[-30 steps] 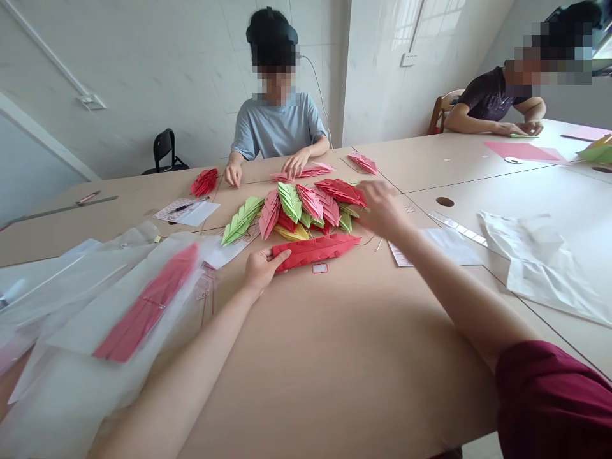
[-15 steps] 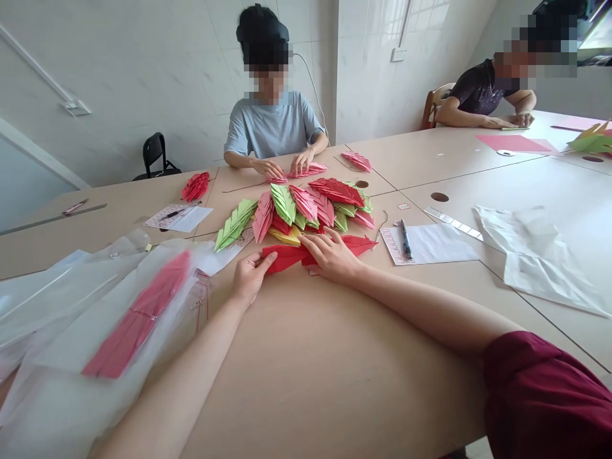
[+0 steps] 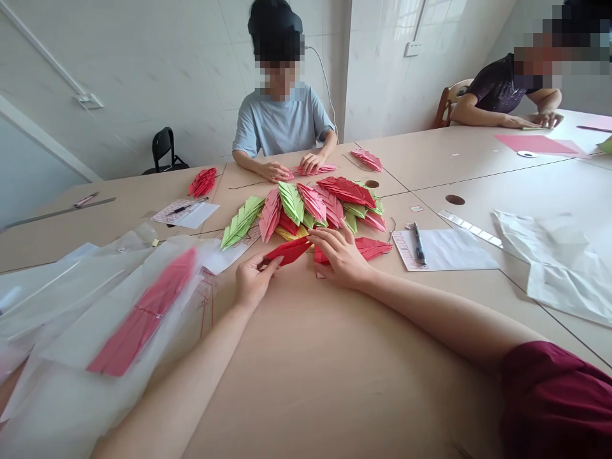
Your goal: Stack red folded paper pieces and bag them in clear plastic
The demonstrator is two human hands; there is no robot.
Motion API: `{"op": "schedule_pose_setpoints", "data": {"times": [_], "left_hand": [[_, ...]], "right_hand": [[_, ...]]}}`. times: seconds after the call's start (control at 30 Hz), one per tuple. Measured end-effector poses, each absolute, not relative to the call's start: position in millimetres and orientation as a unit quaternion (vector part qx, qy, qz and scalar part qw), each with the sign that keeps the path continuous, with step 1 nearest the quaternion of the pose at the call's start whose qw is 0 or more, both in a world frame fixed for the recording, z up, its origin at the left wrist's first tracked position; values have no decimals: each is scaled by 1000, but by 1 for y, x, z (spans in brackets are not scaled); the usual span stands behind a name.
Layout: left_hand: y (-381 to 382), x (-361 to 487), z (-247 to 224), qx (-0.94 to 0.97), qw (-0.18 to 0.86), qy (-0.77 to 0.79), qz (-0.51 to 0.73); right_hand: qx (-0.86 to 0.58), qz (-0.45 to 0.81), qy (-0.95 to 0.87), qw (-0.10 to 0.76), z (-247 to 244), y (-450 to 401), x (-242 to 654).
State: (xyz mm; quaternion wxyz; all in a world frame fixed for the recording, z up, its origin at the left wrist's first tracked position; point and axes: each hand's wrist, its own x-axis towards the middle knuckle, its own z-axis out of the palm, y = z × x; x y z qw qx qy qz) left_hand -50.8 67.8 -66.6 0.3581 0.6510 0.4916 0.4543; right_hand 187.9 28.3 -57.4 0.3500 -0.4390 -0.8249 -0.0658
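Note:
My left hand (image 3: 255, 277) pinches the left end of a folded red paper piece (image 3: 291, 251), which is raised off the table. The fingertips of my right hand (image 3: 342, 258) meet that piece's right end. Under and beside my right palm lies another red folded paper (image 3: 373, 248), its pointed end toward the right. Just beyond my hands is a pile of pleated paper leaves: green (image 3: 243, 221), pink (image 3: 312, 201) and dark red (image 3: 347, 191), with some yellow paper (image 3: 289, 234) partly hidden under them.
A plastic bag with pink paper (image 3: 143, 312) lies at the left. At the right are a pen (image 3: 419, 245) on a white sheet (image 3: 459, 250), a ruler (image 3: 471, 228) and a white bag (image 3: 549, 261). A person (image 3: 284, 118) works opposite; another (image 3: 497, 92) sits far right.
The red piece in my left hand is now apart from the other red paper and tilted up to the right. The view has shifted slightly left.

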Motion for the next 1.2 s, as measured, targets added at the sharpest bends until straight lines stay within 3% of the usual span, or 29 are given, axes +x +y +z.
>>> {"op": "schedule_pose_setpoints", "data": {"times": [0.3, 0.5, 1.2], "left_hand": [[55, -45, -60, 684, 340, 444, 469], [50, -44, -57, 771, 242, 406, 426], [39, -37, -59, 898, 64, 251, 354]], "right_hand": [[-458, -58, -791, 402, -62, 31, 193], [-421, -55, -811, 402, -61, 31, 191], [-332, -104, -854, 386, -60, 21, 178]]}}
